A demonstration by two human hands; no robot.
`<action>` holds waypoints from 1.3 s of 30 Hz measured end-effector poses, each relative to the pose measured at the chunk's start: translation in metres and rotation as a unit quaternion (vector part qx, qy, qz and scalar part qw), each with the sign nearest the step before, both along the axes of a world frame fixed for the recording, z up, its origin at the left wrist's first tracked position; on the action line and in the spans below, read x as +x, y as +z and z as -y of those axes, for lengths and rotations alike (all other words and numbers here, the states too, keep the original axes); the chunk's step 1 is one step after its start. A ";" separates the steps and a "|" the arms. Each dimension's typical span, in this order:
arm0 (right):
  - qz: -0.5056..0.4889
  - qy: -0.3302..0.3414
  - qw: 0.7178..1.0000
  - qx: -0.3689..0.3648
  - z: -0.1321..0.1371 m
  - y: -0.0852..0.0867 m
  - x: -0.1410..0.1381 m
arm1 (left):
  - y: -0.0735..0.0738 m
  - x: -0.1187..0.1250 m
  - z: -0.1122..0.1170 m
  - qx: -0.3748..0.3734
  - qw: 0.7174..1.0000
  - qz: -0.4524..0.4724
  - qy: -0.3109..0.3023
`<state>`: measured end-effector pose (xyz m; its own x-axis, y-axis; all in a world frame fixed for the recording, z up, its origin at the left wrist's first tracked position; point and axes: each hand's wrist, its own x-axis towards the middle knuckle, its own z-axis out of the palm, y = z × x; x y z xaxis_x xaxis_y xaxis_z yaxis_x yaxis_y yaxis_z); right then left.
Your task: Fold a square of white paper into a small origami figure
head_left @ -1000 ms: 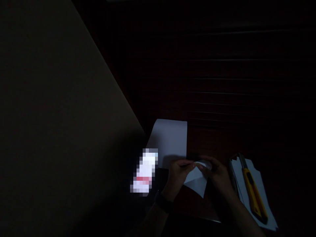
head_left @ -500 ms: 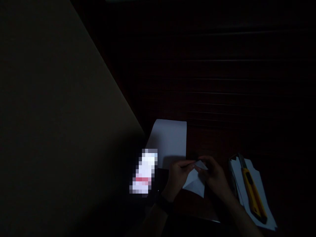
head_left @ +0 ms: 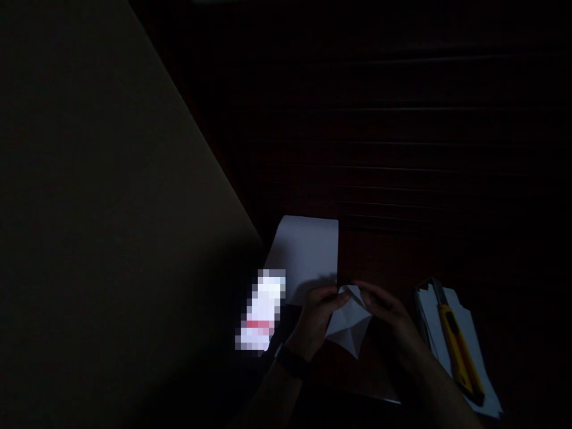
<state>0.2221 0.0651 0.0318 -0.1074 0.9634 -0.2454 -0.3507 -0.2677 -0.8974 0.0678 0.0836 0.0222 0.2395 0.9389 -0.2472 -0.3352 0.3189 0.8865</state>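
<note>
A small creased piece of white paper is held up between both hands above the dark wooden table. My left hand pinches its upper left side, with the thumb lying on the front. At the upper right edge, my right hand grips the paper with thumb and fingers. Fold lines run across the sheet, and its lower end tapers to a point. A dark band circles my left wrist. The fingertips behind the paper are hidden.
A larger white sheet lies behind my left hand, and a lit phone with a blurred screen is left of it. To the right, a yellow utility knife rests on stacked papers. A pale wall rises at left.
The paper has turned and shifted slightly left, showing more of its creased face. My left hand has moved a little left, and my right hand's fingers now lie straighter along the edge.
</note>
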 end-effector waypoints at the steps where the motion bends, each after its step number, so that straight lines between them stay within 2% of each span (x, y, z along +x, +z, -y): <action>1: 0.003 0.006 1.000 0.000 0.001 0.000 0.000 | 0.001 0.000 0.000 0.001 1.000 0.003 -0.006; 8: 0.021 -0.015 1.000 -0.010 0.000 0.000 0.002 | 0.005 -0.007 -0.001 0.005 0.999 -0.025 -0.036; 15: -0.010 -0.001 1.000 -0.015 0.001 0.001 0.005 | 0.005 -0.008 -0.001 -0.008 0.996 0.024 -0.089; 18: -0.017 0.003 1.000 -0.002 0.004 0.001 0.007 | 0.008 -0.008 -0.002 -0.013 0.994 0.007 -0.112; 21: -0.028 0.019 0.999 0.008 0.005 0.004 0.007 | 0.010 -0.009 -0.001 -0.020 0.993 -0.013 -0.114; 27: -0.019 0.020 1.000 0.011 0.005 0.008 0.007 | 0.008 -0.008 0.000 -0.046 0.989 0.025 -0.140; 33: -0.011 0.026 0.999 0.024 0.004 -0.001 0.010 | 0.005 -0.007 -0.002 -0.028 0.990 0.022 -0.139; 39: 0.011 0.037 0.999 0.022 0.006 -0.001 0.011 | -0.003 -0.009 0.000 -0.011 0.995 -0.015 -0.101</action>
